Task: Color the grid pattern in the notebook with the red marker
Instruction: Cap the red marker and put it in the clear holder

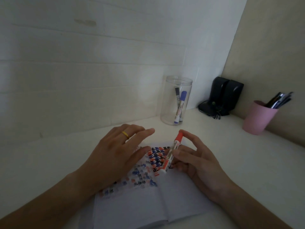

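red marker (171, 152) | right hand (198, 161) grip pinching it | left hand (115, 156) spread flat on notebook (148, 204)

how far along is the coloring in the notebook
Partly done. The upper part of the notebook pages already carries a red, blue and black pattern; the lower part is blank. In hand: the right hand holds the red marker, cap still on at its upper end, over the pattern, while the left hand rests on the left page. Left: uncapping and coloring the remaining grid.
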